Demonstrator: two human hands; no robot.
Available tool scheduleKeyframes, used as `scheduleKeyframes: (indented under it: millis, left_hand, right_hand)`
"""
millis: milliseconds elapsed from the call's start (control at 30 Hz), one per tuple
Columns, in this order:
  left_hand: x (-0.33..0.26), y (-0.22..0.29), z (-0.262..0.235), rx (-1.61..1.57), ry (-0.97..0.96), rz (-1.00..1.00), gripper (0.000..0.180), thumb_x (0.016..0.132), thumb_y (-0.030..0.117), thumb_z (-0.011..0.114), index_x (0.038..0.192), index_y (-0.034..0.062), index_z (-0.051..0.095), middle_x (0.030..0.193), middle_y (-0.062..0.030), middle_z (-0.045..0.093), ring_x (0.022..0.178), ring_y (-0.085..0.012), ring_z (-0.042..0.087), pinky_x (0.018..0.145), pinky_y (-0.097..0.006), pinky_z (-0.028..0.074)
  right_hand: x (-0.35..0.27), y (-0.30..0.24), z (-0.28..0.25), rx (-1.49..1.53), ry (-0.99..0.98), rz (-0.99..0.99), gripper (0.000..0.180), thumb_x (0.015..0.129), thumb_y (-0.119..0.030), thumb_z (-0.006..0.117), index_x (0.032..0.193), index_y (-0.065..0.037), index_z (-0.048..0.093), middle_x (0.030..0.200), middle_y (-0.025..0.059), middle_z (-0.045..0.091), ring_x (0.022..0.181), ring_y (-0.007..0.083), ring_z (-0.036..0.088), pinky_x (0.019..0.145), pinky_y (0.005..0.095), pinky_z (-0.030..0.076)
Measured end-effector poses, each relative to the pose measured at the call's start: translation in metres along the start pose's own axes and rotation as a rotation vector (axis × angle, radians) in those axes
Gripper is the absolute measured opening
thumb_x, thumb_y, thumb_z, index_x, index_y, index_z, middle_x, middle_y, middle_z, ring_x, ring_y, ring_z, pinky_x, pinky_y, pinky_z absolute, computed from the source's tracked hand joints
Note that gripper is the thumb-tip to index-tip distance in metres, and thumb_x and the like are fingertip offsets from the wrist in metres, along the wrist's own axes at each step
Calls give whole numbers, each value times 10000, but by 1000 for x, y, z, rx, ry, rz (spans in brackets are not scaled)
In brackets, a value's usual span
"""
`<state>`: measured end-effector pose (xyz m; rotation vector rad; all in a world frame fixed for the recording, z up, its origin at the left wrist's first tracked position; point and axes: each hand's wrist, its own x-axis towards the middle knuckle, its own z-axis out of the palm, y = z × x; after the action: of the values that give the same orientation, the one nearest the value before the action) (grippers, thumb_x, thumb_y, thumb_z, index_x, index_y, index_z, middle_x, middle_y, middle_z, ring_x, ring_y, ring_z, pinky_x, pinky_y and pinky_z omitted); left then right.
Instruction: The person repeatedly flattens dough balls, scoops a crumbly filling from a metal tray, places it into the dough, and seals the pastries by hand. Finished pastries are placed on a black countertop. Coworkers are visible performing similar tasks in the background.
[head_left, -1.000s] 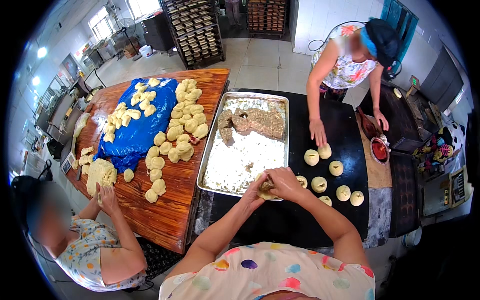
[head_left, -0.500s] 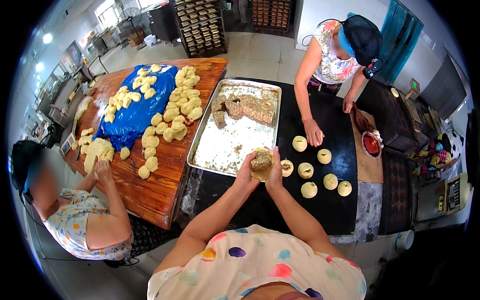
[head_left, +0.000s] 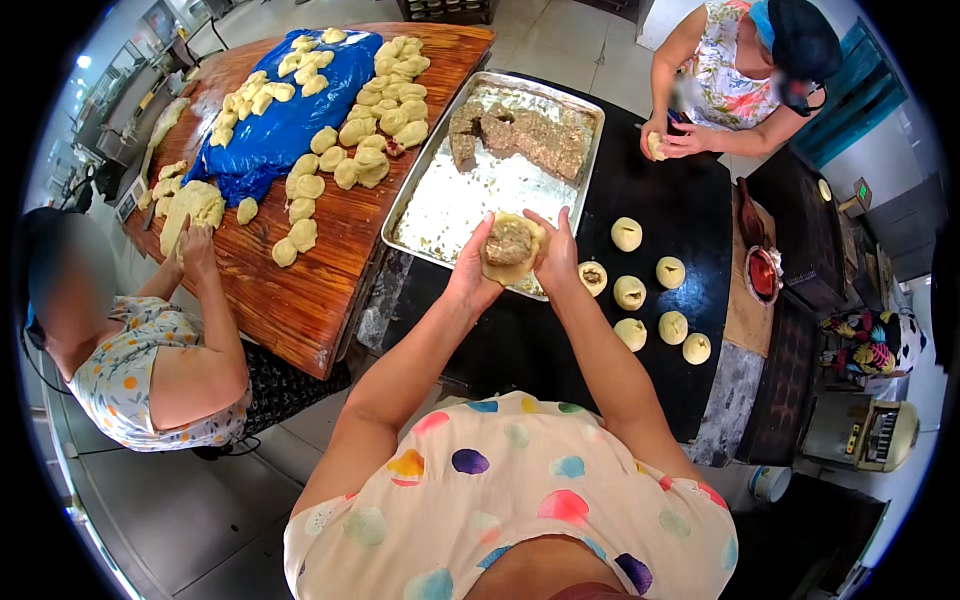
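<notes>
Between my hands, over the near edge of the metal tray, is a flat round of dough (head_left: 512,274) with a ball of brown crumbly filling (head_left: 509,241) on it. My left hand (head_left: 470,268) cups its left side, fingers curled under. My right hand (head_left: 555,256) holds against its right edge, fingertips pointing up and away. The dough lies unclosed around the filling. Within the metal tray (head_left: 420,170), a block of the same filling (head_left: 545,142) lies at the far side, with crumbs nearer me. Just right of my right hand sits a bun (head_left: 592,277) with filling showing.
Several filled buns (head_left: 672,327) stand on the black table (head_left: 480,352). On the wooden table (head_left: 290,310) lie dough pieces (head_left: 303,235) and blue plastic (head_left: 300,120). A co-worker at left works dough (head_left: 195,207); another, far right, holds a dough piece (head_left: 656,146). A red bowl (head_left: 763,274) stands right.
My view has tilted down, so the tables sit higher in the picture. My hands still hold the filled dough. The right co-worker's hand left the buns; both their hands now hold a dough piece.
</notes>
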<state>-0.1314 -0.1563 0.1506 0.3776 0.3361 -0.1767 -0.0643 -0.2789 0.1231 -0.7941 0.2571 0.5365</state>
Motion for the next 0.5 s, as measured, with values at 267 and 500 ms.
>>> scheduleKeyframes:
  millis: [267,500]
  left_hand:
    - [17,-7,-19,242,110,3,421,913,145,647,1285,109,453,1185,-86,555,1118,-257,580,916,-453,532]
    - [29,-11,-11,383,54,-72,399,941,350,616,1238,108,503,1108,-60,581,1003,-187,594,862,-369,514]
  right_hand:
    - [12,28,-11,-189,110,-78,434,979,-399,504,1005,15,632,930,80,652,818,175,645,766,326,520]
    - [3,33,-20,-428,291,-221,433,968,-424,537,879,-19,659,850,40,639,747,153,556,700,312,447]
